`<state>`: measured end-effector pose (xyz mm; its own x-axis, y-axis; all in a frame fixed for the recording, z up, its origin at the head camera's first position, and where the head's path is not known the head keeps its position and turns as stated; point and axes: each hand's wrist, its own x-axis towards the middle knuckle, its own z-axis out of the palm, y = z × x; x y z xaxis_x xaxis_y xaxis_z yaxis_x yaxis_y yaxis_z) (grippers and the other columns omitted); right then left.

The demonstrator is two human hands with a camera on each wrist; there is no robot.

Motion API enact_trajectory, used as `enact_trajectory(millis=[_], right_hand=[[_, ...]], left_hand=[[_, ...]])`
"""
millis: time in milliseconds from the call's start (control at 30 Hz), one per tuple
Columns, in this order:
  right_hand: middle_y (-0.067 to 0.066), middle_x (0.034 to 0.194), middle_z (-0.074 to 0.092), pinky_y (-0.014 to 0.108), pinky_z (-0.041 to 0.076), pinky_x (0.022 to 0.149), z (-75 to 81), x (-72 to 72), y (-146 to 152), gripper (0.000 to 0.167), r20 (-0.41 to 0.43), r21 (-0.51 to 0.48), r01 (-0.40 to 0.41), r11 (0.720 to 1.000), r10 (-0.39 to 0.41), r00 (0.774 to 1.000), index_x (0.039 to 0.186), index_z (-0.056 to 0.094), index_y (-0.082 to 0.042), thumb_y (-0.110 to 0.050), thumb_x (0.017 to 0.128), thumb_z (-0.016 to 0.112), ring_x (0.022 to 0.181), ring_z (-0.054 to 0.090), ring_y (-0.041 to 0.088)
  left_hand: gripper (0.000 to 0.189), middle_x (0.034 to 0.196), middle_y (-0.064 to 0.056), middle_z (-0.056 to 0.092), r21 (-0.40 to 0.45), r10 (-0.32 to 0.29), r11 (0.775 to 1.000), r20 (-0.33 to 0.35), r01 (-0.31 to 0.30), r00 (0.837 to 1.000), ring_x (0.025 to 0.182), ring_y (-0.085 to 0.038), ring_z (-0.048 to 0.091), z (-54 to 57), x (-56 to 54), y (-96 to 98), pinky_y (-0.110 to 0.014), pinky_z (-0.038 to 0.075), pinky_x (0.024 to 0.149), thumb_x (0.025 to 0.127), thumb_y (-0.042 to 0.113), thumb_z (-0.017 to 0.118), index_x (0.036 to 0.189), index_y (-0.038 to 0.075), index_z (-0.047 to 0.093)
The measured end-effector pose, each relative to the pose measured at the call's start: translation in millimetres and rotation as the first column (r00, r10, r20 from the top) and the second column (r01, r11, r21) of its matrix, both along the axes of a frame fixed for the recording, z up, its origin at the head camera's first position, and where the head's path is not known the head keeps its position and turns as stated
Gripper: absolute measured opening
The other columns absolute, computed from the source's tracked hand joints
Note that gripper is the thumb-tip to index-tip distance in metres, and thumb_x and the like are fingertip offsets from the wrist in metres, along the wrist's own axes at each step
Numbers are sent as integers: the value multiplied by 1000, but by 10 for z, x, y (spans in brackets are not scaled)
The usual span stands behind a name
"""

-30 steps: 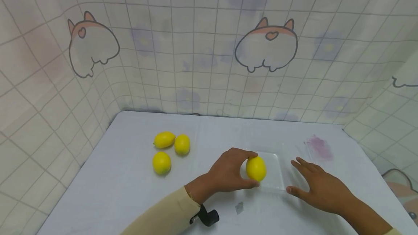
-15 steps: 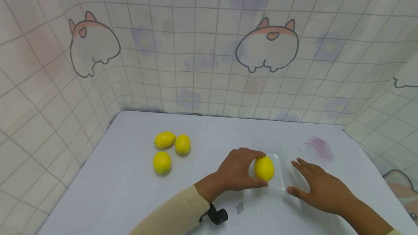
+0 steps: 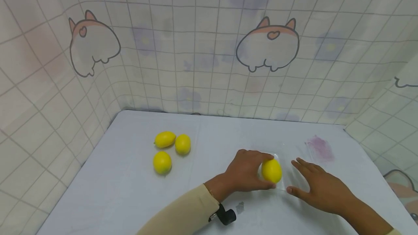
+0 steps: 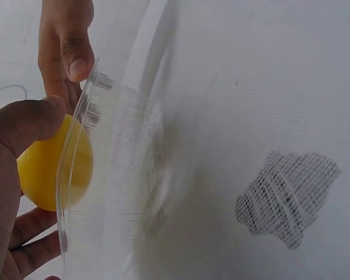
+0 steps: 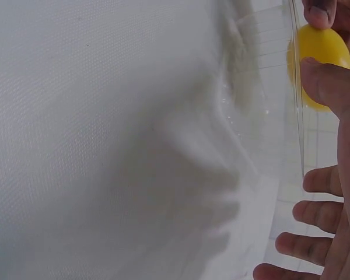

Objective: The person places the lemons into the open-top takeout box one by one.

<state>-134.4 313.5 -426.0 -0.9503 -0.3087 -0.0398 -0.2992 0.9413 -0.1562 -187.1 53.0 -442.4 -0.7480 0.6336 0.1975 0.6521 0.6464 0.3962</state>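
Note:
A yellow lemon (image 3: 272, 171) is held between the thumb and fingers of my left hand (image 3: 249, 171). It is at the rim of a clear plastic container (image 4: 111, 157), partly seen through its wall in the left wrist view. Whether the lemon touches the container's floor cannot be told. On the container's right side my right hand (image 3: 321, 188) has its fingers spread and holds nothing. In the right wrist view its thumb (image 5: 326, 84) is near the rim, in front of the lemon.
Three more lemons lie on the white table (image 3: 107, 188) at the left: one lemon (image 3: 164, 139) behind, one (image 3: 183, 144) beside it, one (image 3: 162, 162) in front. A pink stain (image 3: 319, 148) and a grey patch (image 3: 240, 207) mark the cloth. A patterned curtain (image 3: 209, 46) surrounds the back.
My left hand has moved to the right with the lemon, across the container toward my right hand. The right hand and the other lemons have stayed in place.

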Motion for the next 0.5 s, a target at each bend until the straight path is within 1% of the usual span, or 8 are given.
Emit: enact_trajectory(millis=[200, 333, 500], right_hand=[[20, 154, 45, 67, 54, 83, 9, 5, -1, 97, 2, -4, -2, 1000, 2, 1000, 153, 47, -9, -79, 86, 58, 133, 48, 46], [20, 154, 45, 67, 54, 83, 18, 11, 1, 97, 0, -14, -5, 1000, 5, 1000, 153, 47, -9, -79, 86, 58, 133, 49, 46], [20, 154, 46, 67, 54, 81, 8, 17, 15, 98, -5, -13, -5, 1000, 5, 1000, 153, 46, -9, -79, 86, 57, 132, 50, 46]], left_hand=[[74, 139, 20, 58, -58, 13, 998, -12, -14, 1000, 125, -3, 53, -28, -4, 98, -36, 37, 107, 82, 67, 74, 145, 32, 55], [74, 140, 20, 57, -74, 21, 997, -15, -22, 1000, 125, -3, 53, -39, -4, 158, -40, 36, 108, 82, 67, 73, 146, 33, 54], [75, 139, 20, 57, -88, 38, 995, 4, -37, 999, 124, -5, 52, -59, -9, 224, -46, 32, 109, 82, 67, 75, 146, 34, 54]])
